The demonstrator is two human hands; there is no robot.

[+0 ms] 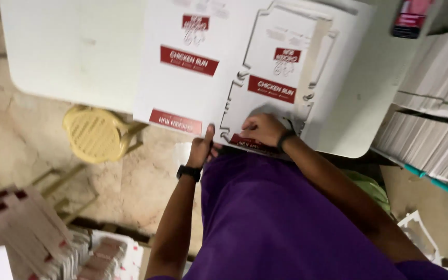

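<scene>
Left hand (pixel 201 150): fingers curled, thumb up, pinching the near edge of the large printed cardboard sheet (pixel 193 67).
Right hand (pixel 263 129): fingers bent and pressed flat on the die-cut box blank (pixel 278 72), at its near edge; not closed around it.
Box blank: flat white card with red label panels and notched, tabbed outline, lying on the sheet.
Counter (pixel 73 52): smooth, pale, rounded corners, carrying both cards.
Stool (pixel 93 134): yellow plastic, perforated round seat, on the floor left.
Stacks (pixel 431 103): flat card edges, right.
</scene>
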